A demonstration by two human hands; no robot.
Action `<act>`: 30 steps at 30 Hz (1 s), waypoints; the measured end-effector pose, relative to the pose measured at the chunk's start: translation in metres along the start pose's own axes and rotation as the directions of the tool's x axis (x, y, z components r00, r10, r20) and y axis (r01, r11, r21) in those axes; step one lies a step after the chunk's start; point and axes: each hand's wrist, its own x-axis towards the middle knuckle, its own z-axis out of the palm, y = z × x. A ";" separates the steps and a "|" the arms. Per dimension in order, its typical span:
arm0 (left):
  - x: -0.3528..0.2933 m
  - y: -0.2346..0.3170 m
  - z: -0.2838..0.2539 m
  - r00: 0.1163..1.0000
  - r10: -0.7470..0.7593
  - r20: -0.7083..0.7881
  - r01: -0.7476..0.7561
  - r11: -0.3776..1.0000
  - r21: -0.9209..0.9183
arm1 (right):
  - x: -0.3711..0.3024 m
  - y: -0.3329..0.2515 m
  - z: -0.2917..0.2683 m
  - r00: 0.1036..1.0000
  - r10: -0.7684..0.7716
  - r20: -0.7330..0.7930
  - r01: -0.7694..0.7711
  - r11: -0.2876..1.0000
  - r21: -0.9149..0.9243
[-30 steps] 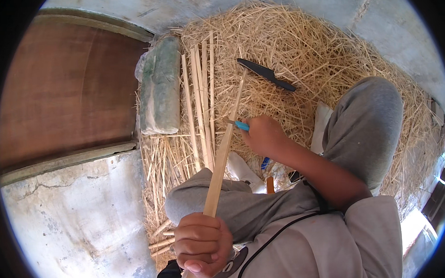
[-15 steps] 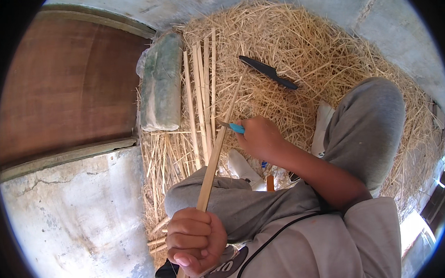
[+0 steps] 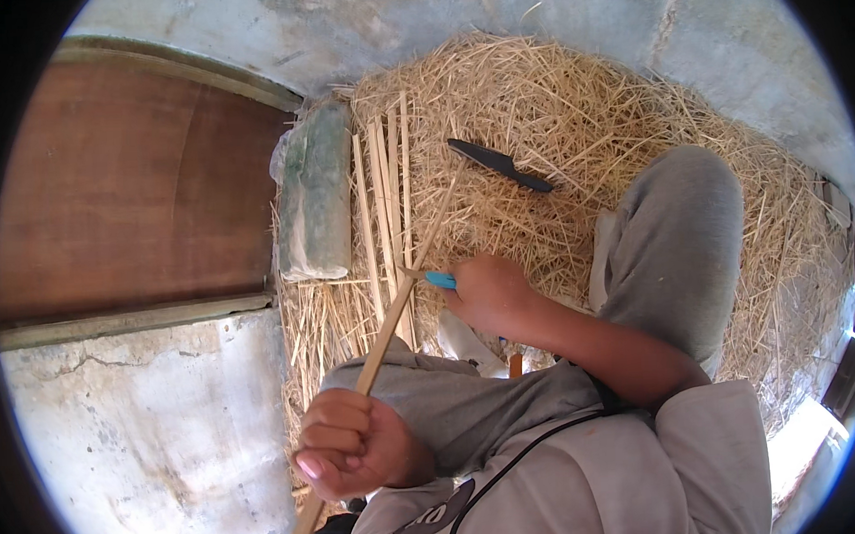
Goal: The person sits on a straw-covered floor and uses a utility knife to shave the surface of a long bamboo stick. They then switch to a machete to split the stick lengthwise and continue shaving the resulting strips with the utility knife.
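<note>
A long, thin strip of pale wood or bamboo (image 3: 385,341) slants up from the lower left and tapers toward the straw. My left hand (image 3: 358,444) is closed in a fist around its lower part, above my lap. Farther up the strip, my right hand (image 3: 490,293) grips a small knife by its blue handle (image 3: 440,280). The short knife blade (image 3: 412,272) lies across the strip, seemingly touching it. My right fingers are wrapped round the handle, which they partly hide.
Straw (image 3: 591,101) covers the floor, with a black knife-shaped tool (image 3: 499,164) on it. Several pale strips (image 3: 361,213) lie beside a greenish plastic-wrapped block (image 3: 315,196). A brown panel (image 3: 133,183) and worn walls (image 3: 160,418) border the left. My bent legs (image 3: 676,230) frame the work.
The view has shifted, so the straw and black tool appear lower. My right hand and the blue-handled knife show nearer my left fist. Both hands keep their grips.
</note>
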 end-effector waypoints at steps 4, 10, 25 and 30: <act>-0.004 -0.003 -0.003 0.998 -0.039 0.041 0.039 0.999 0.001 | 0.012 0.007 0.006 0.999 -0.013 -0.048 0.014 1.000 0.027; -0.012 -0.008 0.002 0.998 -0.026 0.051 0.024 0.999 0.031 | 0.033 0.009 0.001 0.995 0.012 -0.103 -0.007 0.999 0.048; -0.007 -0.013 -0.008 0.999 -0.024 -0.028 0.023 0.999 -0.046 | 0.052 0.023 0.019 0.989 -0.045 -0.142 0.021 0.987 -0.161; -0.034 -0.005 0.026 0.984 0.131 0.122 -0.136 0.990 0.033 | 0.098 0.073 0.006 0.932 0.247 -0.266 -0.285 0.952 -0.114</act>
